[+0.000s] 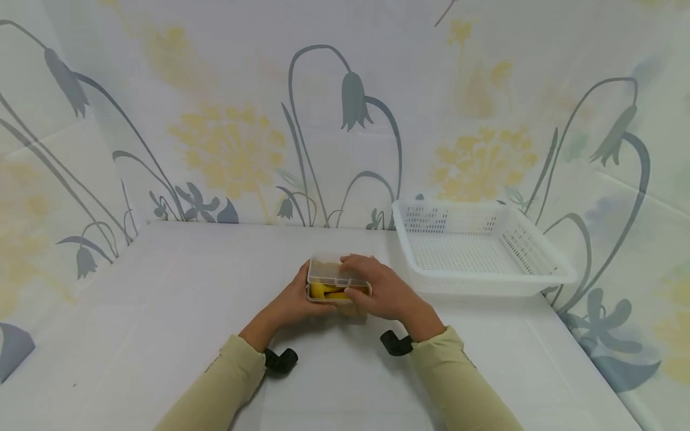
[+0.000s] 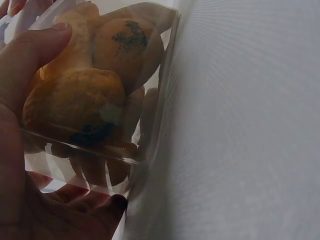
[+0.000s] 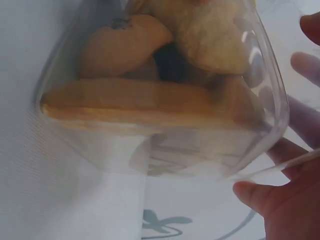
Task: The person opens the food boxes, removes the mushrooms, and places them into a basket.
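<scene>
A clear plastic container (image 1: 353, 312) stands near the middle of the white surface (image 1: 135, 329), its walls thin and rounded at the corners; it holds smooth orange-brown pieces (image 2: 75, 102), two bearing dark green marks, with bright yellow (image 1: 319, 290) ones near the opening. The transparent lid (image 1: 326, 270) sits ajar, its near edge raised above the rim. The left hand (image 1: 295, 304) grasps the container's side, thumb along the wall and fingers curled round it; the right hand (image 1: 387, 293) holds the lid's edge between thumb and fingers. A white perforated basket (image 1: 485, 282) stands beyond and to the right, apart from the container, while the surface stretches leftward and back to the flower-printed cloth (image 1: 232, 90). The right hand covers part of the lid, its fingertips are cut off in the right wrist view, and shadow and reflections blur what the pieces are.
</scene>
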